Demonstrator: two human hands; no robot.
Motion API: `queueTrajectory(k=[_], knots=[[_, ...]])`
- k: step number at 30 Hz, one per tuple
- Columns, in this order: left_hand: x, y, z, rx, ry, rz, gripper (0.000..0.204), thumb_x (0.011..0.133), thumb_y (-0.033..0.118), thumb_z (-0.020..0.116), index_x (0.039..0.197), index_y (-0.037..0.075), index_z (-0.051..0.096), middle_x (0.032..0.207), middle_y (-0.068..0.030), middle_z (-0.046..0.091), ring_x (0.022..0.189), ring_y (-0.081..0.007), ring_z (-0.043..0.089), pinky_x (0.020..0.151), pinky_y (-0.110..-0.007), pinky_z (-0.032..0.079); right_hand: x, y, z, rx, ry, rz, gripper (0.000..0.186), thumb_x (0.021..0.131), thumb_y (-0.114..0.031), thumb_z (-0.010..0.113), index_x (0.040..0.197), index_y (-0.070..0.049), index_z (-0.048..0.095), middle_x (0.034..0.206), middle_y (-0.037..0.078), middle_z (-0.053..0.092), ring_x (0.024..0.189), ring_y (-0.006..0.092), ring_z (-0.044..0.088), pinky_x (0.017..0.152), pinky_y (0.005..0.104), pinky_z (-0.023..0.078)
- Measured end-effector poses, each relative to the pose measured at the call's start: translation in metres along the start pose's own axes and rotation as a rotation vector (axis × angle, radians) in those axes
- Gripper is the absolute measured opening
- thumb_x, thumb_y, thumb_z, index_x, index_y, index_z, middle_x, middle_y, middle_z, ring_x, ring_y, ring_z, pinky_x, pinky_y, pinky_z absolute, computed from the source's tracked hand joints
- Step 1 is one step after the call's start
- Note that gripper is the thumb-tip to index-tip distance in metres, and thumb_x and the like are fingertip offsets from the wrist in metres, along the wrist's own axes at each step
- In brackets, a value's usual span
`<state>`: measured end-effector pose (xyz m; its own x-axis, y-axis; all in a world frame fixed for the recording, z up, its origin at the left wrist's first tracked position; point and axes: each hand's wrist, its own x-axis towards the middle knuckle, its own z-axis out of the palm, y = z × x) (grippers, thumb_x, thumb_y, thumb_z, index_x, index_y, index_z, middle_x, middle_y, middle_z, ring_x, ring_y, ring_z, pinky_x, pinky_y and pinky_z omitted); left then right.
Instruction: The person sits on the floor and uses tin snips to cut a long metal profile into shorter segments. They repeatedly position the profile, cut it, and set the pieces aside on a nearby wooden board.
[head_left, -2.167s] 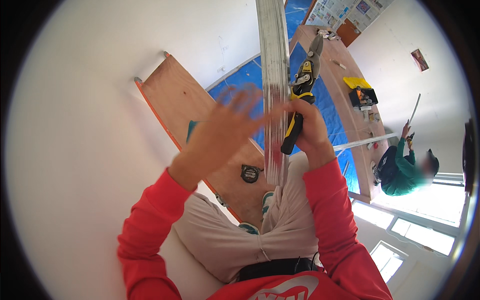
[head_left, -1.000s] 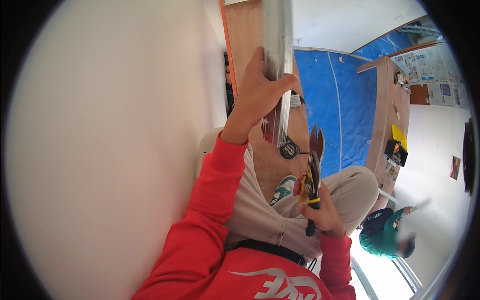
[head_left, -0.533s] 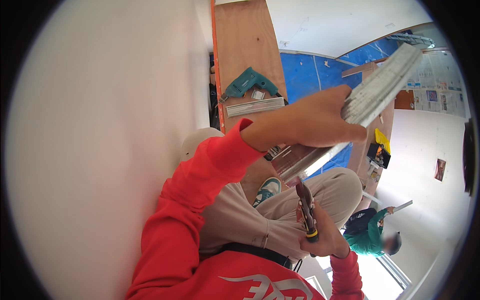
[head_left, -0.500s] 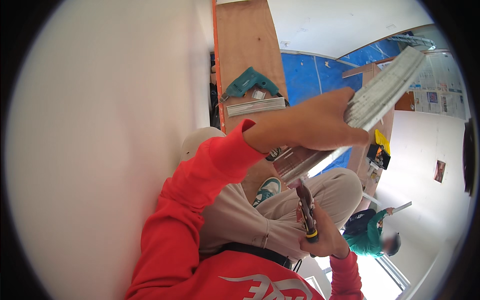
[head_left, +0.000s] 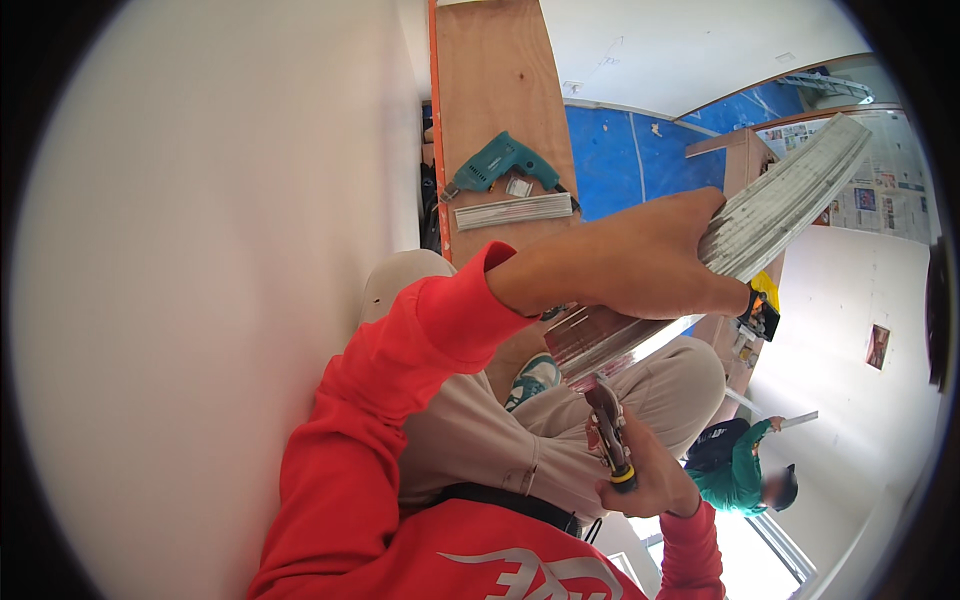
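Observation:
My left hand (head_left: 650, 255) is closed around a long, pale metal profile (head_left: 790, 195) with ridges along its length. The profile slants from upper right down to a shiny end near my knees. In my right hand (head_left: 655, 475), fingers closed, is a pair of metal snips (head_left: 606, 425) with dark and yellow grips. The snips' jaws are at the lower edge of the profile's near end; I cannot tell whether they bite on it.
A wooden plank (head_left: 500, 70) bears a teal power drill (head_left: 505, 163) and a bundle of thin pale strips (head_left: 515, 211). Blue sheeting (head_left: 610, 160) lies beyond. A co-worker in green (head_left: 735, 475) holds a pale strip at lower right. A yellow and black container (head_left: 762, 310) sits behind the profile.
My left hand has shifted a little right with the profile, whose far end has moved right and down. The snips in my right hand have dropped slightly.

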<state>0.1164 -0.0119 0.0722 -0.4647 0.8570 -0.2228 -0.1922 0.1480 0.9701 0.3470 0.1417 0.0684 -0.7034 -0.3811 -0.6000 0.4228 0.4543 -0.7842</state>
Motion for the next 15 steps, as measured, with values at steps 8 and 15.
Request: queueTrajectory(k=[8,15], knots=[[0.002,-0.009,0.002,0.015,-0.015,-0.01,0.072,0.081,0.04,0.077,0.132,-0.006,0.054,0.095,-0.0171,0.067,0.083,-0.0256,0.066,0.075,-0.037,0.052,0.001,0.003,-0.002,0.02,-0.019,0.064,0.08,0.071,-0.016,0.074,0.143,0.004,0.042,0.105,0.02,0.064,0.098,0.0377,0.064,0.093,0.0426,0.05],[0.006,-0.015,0.006,-0.001,-0.035,-0.008,0.075,0.082,0.039,0.077,0.137,-0.007,0.052,0.095,-0.0166,0.068,0.083,-0.024,0.066,0.074,-0.036,0.053,0.001,0.012,-0.004,0.018,0.01,0.035,0.081,0.071,-0.015,0.074,0.144,0.002,0.043,0.102,0.019,0.064,0.096,0.0359,0.064,0.093,0.0423,0.05]])
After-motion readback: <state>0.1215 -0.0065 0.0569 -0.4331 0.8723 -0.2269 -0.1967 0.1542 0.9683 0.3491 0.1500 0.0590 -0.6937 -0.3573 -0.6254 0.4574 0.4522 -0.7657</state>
